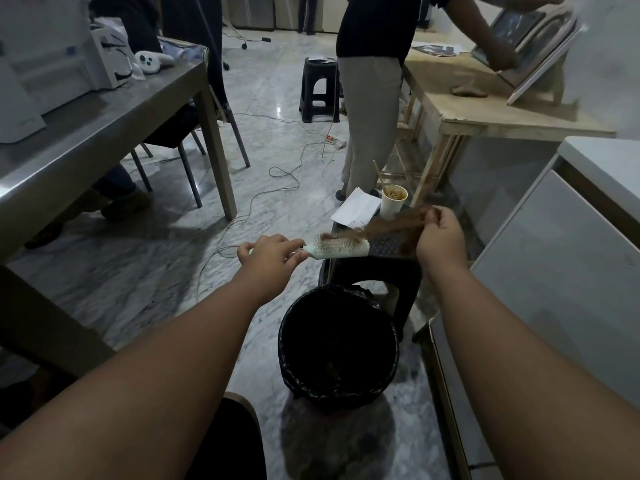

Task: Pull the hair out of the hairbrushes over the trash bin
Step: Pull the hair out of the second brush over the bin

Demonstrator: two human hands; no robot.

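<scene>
My left hand [268, 254] grips the handle of a pale green hairbrush [337, 249], held level with its bristles up, beyond the far rim of the trash bin. My right hand [441, 233] pinches a brown clump of hair [391, 228] that stretches from the bristles up to my fingers. The trash bin [287, 327] is round, lined with a black bag, and stands on the floor below and nearer than the brush. Some brown hair lies at its bottom.
A black stool [388, 271] behind the bin carries a paper cup [393, 200], a glass and white paper. A steel table [104, 116] is at left, white cabinets [554, 271] at right. A person stands ahead by a wooden table [467, 109]. Cables cross the marble floor.
</scene>
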